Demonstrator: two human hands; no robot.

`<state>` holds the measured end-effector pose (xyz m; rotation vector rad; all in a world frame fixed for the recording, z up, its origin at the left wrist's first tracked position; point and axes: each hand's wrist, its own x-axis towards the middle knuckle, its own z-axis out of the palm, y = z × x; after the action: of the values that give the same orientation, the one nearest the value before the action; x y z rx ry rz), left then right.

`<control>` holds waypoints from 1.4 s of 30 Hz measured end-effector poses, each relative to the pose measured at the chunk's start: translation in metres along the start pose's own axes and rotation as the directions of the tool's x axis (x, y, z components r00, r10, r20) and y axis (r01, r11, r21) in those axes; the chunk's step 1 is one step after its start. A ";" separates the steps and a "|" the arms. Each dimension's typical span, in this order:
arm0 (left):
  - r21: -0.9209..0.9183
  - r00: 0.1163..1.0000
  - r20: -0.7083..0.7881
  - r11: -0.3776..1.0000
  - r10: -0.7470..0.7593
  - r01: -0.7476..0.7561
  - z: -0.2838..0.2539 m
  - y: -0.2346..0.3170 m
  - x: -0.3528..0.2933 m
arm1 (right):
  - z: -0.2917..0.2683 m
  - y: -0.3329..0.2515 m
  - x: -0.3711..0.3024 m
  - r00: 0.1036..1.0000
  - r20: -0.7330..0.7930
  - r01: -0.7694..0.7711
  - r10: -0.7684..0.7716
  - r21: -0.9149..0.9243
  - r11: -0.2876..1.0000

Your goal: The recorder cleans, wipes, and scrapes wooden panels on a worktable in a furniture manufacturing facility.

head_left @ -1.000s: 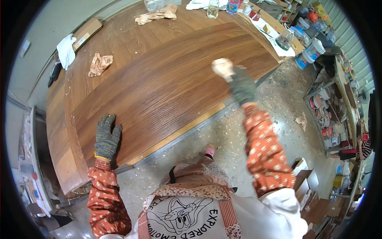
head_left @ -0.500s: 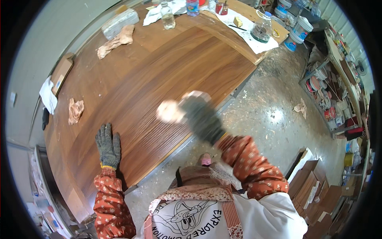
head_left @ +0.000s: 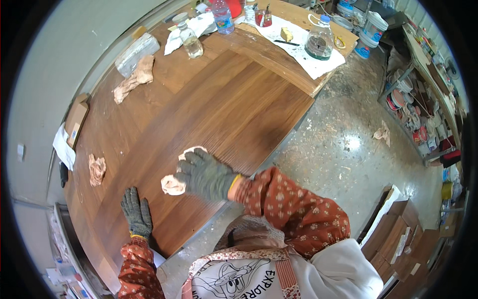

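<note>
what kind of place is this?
Likely a woodworking or finishing workshop: a big stained wooden tabletop being rubbed with a rag, paint buckets on a dusty concrete floor, cluttered shelves.

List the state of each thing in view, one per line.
Right hand: gloved, fingers clutching the pale rag.
Left hand: gloved, flat on the wooden panel.
Crumpled rag: lying loose.
Glass jug: upright, capped.
Clear bottle: upright, capped.

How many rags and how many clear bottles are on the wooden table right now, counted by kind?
Rags: 3, one under the right hand, one near the left edge, one farther back.
Clear bottles: 3.
Total: 6
</note>
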<state>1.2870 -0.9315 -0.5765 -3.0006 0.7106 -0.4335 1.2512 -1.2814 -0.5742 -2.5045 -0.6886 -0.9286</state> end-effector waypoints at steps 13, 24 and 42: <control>-0.002 0.999 0.014 1.000 -0.028 0.028 0.002 0.011 0.014 | -0.103 0.122 -0.087 0.743 -0.392 -0.654 0.543 -0.248 0.715; -0.152 0.950 0.005 0.940 0.311 -0.307 -0.004 0.116 0.123 | -0.091 0.018 -0.121 0.905 0.170 -0.351 0.391 -0.222 0.910; -0.064 0.997 -0.055 0.996 -0.062 0.058 -0.002 0.185 0.126 | -0.184 0.343 0.020 0.740 0.105 -0.586 0.664 -0.385 0.713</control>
<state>1.3131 -1.1532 -0.5581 -3.0868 0.6512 -0.5104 1.3665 -1.6440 -0.4910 -2.8569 0.3258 -0.5098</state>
